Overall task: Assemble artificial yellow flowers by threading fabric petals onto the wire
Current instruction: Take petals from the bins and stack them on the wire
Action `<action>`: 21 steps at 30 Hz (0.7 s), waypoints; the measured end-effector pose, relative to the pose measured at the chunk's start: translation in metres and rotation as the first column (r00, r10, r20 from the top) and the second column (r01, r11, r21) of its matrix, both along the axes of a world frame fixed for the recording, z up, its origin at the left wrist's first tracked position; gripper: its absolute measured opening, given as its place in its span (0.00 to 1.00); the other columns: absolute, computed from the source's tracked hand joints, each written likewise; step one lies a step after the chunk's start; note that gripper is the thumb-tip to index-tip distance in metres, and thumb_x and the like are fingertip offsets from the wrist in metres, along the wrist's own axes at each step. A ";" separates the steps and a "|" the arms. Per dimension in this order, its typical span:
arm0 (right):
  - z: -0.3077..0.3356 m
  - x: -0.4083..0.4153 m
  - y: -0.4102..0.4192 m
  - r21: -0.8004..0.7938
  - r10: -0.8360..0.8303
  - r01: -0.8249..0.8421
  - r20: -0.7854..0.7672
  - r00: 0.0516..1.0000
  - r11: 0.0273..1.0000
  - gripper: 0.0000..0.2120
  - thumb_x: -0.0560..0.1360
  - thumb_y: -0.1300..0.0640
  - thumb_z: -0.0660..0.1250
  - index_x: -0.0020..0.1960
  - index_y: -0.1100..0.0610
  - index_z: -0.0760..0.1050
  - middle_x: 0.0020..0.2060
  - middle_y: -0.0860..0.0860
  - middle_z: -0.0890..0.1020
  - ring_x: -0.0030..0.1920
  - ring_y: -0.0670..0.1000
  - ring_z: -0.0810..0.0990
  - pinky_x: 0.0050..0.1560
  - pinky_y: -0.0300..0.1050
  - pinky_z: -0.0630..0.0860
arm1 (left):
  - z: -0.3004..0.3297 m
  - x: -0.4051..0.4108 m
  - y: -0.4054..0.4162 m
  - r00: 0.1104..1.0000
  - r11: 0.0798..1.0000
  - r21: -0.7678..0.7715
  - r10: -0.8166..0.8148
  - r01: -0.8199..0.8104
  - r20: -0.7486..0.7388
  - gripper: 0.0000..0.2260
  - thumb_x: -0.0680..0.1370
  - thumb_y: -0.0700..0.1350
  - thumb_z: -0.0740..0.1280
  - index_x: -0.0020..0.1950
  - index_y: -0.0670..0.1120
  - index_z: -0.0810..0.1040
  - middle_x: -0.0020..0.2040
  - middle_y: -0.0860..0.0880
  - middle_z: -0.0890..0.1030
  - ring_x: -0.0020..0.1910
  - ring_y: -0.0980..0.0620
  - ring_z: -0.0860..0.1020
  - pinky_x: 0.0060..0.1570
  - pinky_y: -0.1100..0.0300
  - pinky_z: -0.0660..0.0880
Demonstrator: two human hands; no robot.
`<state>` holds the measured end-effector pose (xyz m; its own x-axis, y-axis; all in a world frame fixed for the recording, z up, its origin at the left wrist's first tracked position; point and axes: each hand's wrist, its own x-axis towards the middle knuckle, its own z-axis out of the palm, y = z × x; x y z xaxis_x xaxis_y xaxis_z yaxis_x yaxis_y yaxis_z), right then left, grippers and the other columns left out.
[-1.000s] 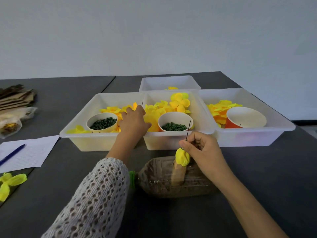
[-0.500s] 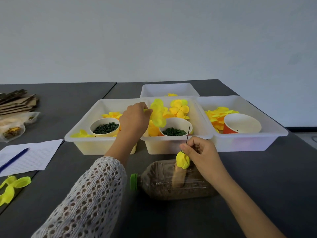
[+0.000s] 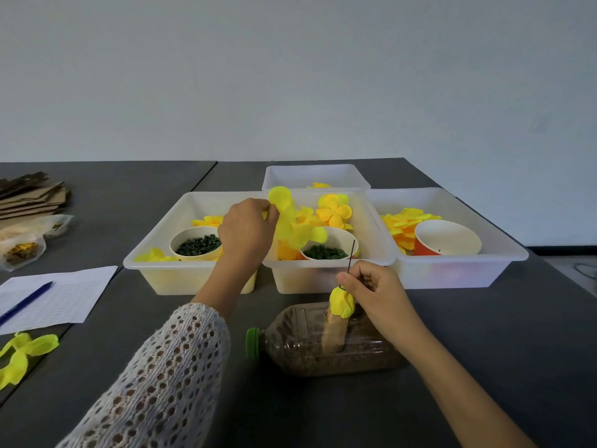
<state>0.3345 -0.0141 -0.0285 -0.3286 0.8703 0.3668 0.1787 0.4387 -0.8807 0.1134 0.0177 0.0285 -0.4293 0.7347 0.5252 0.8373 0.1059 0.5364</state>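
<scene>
The thin wire (image 3: 351, 256) stands upright, pinched in the right hand (image 3: 376, 291) near the middle tray (image 3: 329, 273), with a folded yellow bud (image 3: 341, 302) just below the fingers. The left hand (image 3: 247, 232) pinches a yellow fabric petal (image 3: 292, 223), lifted above that tray. A plastic bottle (image 3: 323, 347) lies on its side on the near table (image 3: 484, 334).

Soft, even daylight, fairly bright. Faint shadows under trays (image 3: 323, 279) on surface (image 3: 484, 350). No glare. Wide-angle bend at edges. Slight softness overall; near sleeve (image 3: 161, 383) blurred.
</scene>
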 end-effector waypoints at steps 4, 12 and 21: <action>0.004 0.002 -0.005 0.010 -0.041 0.042 -0.075 0.996 0.999 0.09 0.75 0.44 0.63 0.49 0.47 0.76 0.37 0.44 0.78 0.39 0.43 0.77 0.40 0.47 0.77 | 0.021 0.015 -0.020 0.955 0.956 0.107 -0.283 0.273 0.088 0.17 0.79 0.45 0.62 0.29 0.49 0.68 0.25 0.50 0.67 0.29 0.49 0.65 0.30 0.56 0.60; 0.034 0.026 -0.012 0.469 -0.217 0.206 -0.032 0.976 0.859 0.37 0.74 0.65 0.69 0.72 0.37 0.58 0.61 0.45 0.69 0.49 0.44 0.75 0.48 0.29 0.71 | 0.040 0.047 -0.063 0.700 0.730 0.026 -0.665 0.683 0.260 0.18 0.81 0.41 0.62 0.31 0.38 0.66 0.29 0.42 0.66 0.29 0.53 0.66 0.33 0.61 0.65; 0.082 0.032 -0.033 0.812 -0.311 0.036 0.181 0.933 0.582 0.06 0.75 0.63 0.68 0.50 0.60 0.82 0.50 0.55 0.76 0.46 0.54 0.74 0.43 0.47 0.73 | 0.039 0.063 -0.080 0.583 0.591 -0.140 -0.677 0.794 0.449 0.17 0.82 0.38 0.58 0.34 0.37 0.77 0.27 0.54 0.74 0.28 0.53 0.65 0.26 0.67 0.63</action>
<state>0.3668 -0.0466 0.0531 -0.4067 0.3331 0.8507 0.4977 0.8617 -0.0995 0.1765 -0.0626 0.0678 0.2440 0.9552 0.1678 0.4808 -0.2694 0.8344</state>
